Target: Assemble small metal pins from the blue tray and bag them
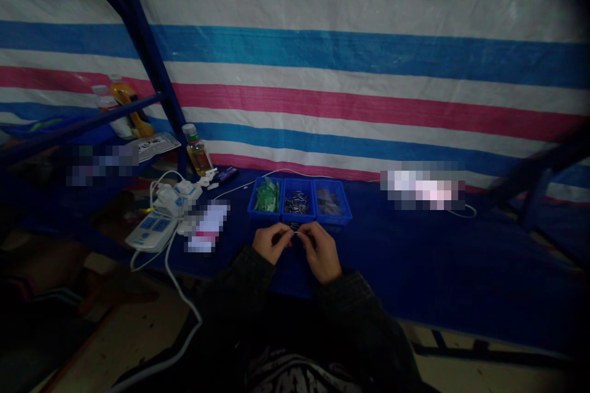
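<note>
My left hand (pixel 271 242) and my right hand (pixel 321 252) meet in front of three joined blue bins, fingers closed in a pinch. Between their fingertips runs a small thin pale piece (pixel 296 233), too small to name. The left bin holds green plastic-looking pieces (pixel 267 195). In the middle bin lie many small shiny metal pieces (pixel 297 202), slim like pins or screws. Small brownish, clear-looking pieces (pixel 328 201) fill part of the right bin. Just behind my fingertips, the front wall of the middle bin (pixel 297 218) is partly hidden.
A white power strip (pixel 152 232) with plugged-in chargers and cables lies on the blue table (pixel 415 258) to the left. Nearby are a blurred-out phone-like item (pixel 208 227) and a bottle (pixel 197 150). A blue metal frame (pixel 152 61) and striped sheet (pixel 345 49) stand behind.
</note>
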The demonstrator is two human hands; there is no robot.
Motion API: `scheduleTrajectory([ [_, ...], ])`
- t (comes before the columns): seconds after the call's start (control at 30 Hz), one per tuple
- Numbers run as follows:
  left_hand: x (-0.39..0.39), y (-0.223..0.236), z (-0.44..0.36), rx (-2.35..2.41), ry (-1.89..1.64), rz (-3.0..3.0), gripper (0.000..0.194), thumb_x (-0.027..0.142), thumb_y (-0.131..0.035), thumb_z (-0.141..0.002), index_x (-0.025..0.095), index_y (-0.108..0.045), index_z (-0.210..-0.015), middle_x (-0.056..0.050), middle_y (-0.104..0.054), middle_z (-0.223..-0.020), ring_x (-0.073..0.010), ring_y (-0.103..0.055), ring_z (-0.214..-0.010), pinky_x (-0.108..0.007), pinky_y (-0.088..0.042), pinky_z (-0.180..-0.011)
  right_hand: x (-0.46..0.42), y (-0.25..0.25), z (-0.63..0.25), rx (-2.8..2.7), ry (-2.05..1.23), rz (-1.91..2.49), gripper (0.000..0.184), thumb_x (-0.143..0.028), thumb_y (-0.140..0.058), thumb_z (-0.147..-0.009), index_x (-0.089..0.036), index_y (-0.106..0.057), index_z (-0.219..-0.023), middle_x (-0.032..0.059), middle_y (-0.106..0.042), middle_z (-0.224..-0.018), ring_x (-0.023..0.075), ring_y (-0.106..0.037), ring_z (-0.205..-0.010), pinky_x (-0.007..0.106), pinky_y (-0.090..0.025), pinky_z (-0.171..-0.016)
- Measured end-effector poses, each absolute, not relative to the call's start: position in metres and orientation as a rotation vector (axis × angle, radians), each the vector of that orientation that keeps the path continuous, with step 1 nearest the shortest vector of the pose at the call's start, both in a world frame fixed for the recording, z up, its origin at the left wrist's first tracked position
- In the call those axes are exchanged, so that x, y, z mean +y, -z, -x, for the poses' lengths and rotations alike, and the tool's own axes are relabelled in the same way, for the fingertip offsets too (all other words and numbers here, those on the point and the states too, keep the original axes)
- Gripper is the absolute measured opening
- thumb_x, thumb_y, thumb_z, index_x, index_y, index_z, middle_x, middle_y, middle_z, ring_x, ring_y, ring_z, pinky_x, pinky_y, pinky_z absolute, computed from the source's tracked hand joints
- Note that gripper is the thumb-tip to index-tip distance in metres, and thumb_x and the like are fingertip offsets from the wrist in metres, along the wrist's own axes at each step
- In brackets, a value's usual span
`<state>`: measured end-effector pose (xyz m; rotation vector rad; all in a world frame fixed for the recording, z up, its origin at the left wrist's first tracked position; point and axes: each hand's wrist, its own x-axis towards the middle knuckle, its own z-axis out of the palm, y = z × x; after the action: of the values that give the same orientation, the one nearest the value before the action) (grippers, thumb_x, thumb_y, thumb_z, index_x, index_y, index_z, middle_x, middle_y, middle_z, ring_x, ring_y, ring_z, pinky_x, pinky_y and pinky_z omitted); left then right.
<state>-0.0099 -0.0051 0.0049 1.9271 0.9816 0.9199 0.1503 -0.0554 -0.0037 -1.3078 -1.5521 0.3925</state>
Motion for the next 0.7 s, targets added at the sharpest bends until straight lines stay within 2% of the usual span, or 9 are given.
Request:
scheduleTrajectory([
  [0.33, -0.0062, -0.0052, 0.0092, 1.082, -1.048, -1.878, 0.025, 0.04, -0.06, -0.088, 0.017, -0.069, -0.084, -0.002, -0.069, -0.064, -0.0132, -0.065, -0.059, -0.021, -0.049, -0.059, -0.0572, 0.0025, -0.1514, -1.54, -0.366, 1.377, 0.021, -0.026, -0.046, -0.097, -0.021, -0.06, -0.082, 0.0023, -0.063, -0.079, 0.0175, -0.06, -0.075, 0.028, -0.043, -0.068],
  [0.7, -0.0027, -0.0005, 0.0112, 1.115, -1.065, -1.84, 0.026, 0.04, -0.059, -0.088, 0.017, -0.068, -0.086, -0.002, -0.069, -0.064, -0.013, -0.065, -0.058, -0.021, -0.049, -0.058, -0.056, 0.0025, -0.1515, -1.465, -0.288, 1.306, 0.013, -0.022, -0.052, -0.093, -0.022, -0.063, -0.085, 0.0046, -0.062, -0.086, 0.0187, -0.06, -0.082, 0.032, -0.048, -0.074],
])
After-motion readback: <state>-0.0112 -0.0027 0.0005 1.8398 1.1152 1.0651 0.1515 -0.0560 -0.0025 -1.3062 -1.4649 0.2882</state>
